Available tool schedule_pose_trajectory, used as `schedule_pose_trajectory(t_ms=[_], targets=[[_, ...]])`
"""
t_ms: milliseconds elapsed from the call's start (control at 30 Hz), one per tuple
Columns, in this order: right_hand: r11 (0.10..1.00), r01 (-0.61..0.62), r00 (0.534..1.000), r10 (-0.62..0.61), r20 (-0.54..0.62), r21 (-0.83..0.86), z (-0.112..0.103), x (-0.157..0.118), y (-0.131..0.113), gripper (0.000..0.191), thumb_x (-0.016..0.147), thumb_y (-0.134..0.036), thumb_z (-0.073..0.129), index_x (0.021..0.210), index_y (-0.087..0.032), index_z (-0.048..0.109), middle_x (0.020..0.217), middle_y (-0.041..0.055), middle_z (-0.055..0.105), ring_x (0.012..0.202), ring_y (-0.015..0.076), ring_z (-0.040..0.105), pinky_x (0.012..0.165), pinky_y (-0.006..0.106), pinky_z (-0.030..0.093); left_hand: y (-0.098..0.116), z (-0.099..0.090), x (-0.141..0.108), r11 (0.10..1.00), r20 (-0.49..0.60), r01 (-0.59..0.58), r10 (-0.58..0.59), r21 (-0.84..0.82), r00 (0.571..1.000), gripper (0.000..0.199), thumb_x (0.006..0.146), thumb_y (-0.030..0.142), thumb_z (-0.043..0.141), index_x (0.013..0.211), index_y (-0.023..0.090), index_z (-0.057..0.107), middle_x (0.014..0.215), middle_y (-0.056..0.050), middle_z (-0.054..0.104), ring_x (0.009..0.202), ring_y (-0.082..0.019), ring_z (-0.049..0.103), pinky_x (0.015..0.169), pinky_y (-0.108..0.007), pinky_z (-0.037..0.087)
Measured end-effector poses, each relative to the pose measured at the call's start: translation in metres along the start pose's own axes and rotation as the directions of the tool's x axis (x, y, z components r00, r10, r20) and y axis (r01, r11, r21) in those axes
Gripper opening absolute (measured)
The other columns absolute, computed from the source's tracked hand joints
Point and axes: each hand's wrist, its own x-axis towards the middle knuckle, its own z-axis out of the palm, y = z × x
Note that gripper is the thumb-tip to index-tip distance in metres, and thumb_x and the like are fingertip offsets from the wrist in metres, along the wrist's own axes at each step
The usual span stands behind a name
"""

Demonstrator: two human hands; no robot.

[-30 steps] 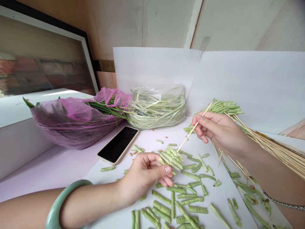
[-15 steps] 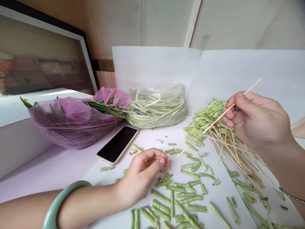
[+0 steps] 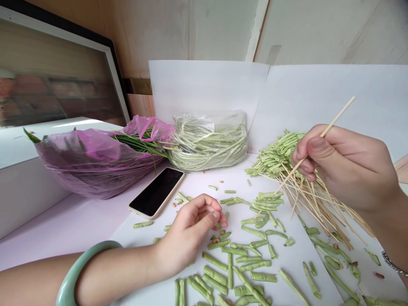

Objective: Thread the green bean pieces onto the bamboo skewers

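Note:
In my right hand (image 3: 347,165), closed with thumb against fingers, is a thin wooden skewer (image 3: 338,114). It slants down to the left. Several green bean pieces (image 3: 267,200) sit side by side near its lower end, and the bare tip pokes out past them. My left hand (image 3: 194,233) hovers over the white paper with its fingers loosely curled and thumb apart from the palm. Nothing shows in it. Cut bean pieces (image 3: 255,266) lie scattered in front of and beside it.
Finished bean skewers (image 3: 280,148) are piled at the right, sticks (image 3: 321,199) towards me. A phone (image 3: 157,193) lies left of centre. Behind stand a purple bag of greens (image 3: 95,165) and a clear bag of long beans (image 3: 210,144). White boards (image 3: 207,85) close off the back.
My right hand has shifted slightly right, and the loaded end of the skewer has swung down and right, away from my left fingers. My left hand has hardly moved.

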Motion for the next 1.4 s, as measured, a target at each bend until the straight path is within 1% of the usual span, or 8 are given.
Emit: schedule_pose_trajectory(t_ms=[267,400,600,867,1067,1300,1400], targets=[[0.999,0.034,0.997,-0.031,0.064,-0.037,0.0009,-0.0023,0.0008,0.031,0.089,-0.04,0.053,0.068,-0.018,0.053,0.059,-0.0021,0.044,0.048,0.0065,0.041,0.04,0.02,0.033,-0.0006,0.0012,-0.0011,1.0,0.02,-0.007,0.007,-0.001,1.0,0.016,0.083,0.031,0.056,0.083,0.016,0.049,0.075,-0.005,0.061,0.076,-0.016,0.058,0.071,-0.028,0.042],[0.998,0.032,0.996,-0.026,0.089,-0.056,0.0008,-0.0024,0.0009,0.031,0.09,-0.04,0.051,0.068,-0.018,0.053,0.06,-0.002,0.044,0.048,0.0068,0.042,0.041,0.021,0.033,0.0004,0.0021,-0.0003,1.0,0.022,-0.006,0.006,-0.004,1.0,0.016,0.082,0.031,0.056,0.083,0.016,0.049,0.073,-0.005,0.061,0.075,-0.016,0.058,0.07,-0.027,0.041],[0.998,0.04,0.999,-0.039,0.027,-0.04,0.0002,-0.0023,-0.0019,0.031,0.088,-0.041,0.054,0.068,-0.018,0.053,0.059,-0.0015,0.045,0.047,0.007,0.042,0.04,0.021,0.032,0.0005,0.0011,-0.0003,1.0,0.029,-0.003,0.003,-0.002,1.0,0.018,0.082,0.033,0.057,0.082,0.017,0.048,0.072,-0.004,0.062,0.075,-0.016,0.058,0.07,-0.027,0.041],[0.998,0.04,0.997,-0.037,0.071,-0.052,0.0013,-0.0012,-0.0007,0.032,0.09,-0.041,0.052,0.068,-0.018,0.053,0.06,-0.0017,0.045,0.048,0.0068,0.041,0.041,0.021,0.032,0.0019,0.0023,0.0003,1.0,0.03,0.007,-0.007,0.002,1.0,0.019,0.081,0.033,0.058,0.081,0.017,0.048,0.072,-0.004,0.062,0.074,-0.016,0.058,0.07,-0.027,0.041],[0.998,0.044,0.998,-0.042,0.045,-0.041,0.0009,-0.0021,-0.0007,0.031,0.089,-0.04,0.053,0.068,-0.018,0.054,0.06,-0.0015,0.045,0.048,0.0069,0.041,0.041,0.021,0.032,0.0013,0.0021,-0.0005,1.0,0.035,0.004,-0.003,-0.009,0.999,0.021,0.08,0.035,0.059,0.081,0.017,0.049,0.072,-0.004,0.061,0.074,-0.016,0.058,0.07,-0.027,0.04],[0.997,0.058,0.998,-0.058,0.013,-0.058,0.0016,-0.0011,-0.0013,0.032,0.088,-0.042,0.053,0.068,-0.018,0.053,0.058,-0.0014,0.044,0.047,0.0079,0.041,0.04,0.023,0.031,0.0013,0.0016,-0.0009,1.0,0.039,0.01,-0.01,0.01,0.999,0.022,0.081,0.036,0.058,0.081,0.017,0.048,0.072,-0.004,0.06,0.074,-0.016,0.057,0.07,-0.028,0.04],[0.995,0.063,0.998,-0.062,0.022,-0.072,0.0026,-0.0013,-0.0014,0.031,0.089,-0.042,0.053,0.069,-0.018,0.053,0.058,-0.0015,0.044,0.047,0.0079,0.041,0.041,0.023,0.031,0.0012,0.0015,-0.0004,1.0,0.045,0.012,-0.012,0.012,0.999,0.021,0.082,0.035,0.057,0.082,0.017,0.048,0.073,-0.004,0.06,0.075,-0.016,0.057,0.071,-0.027,0.04]])
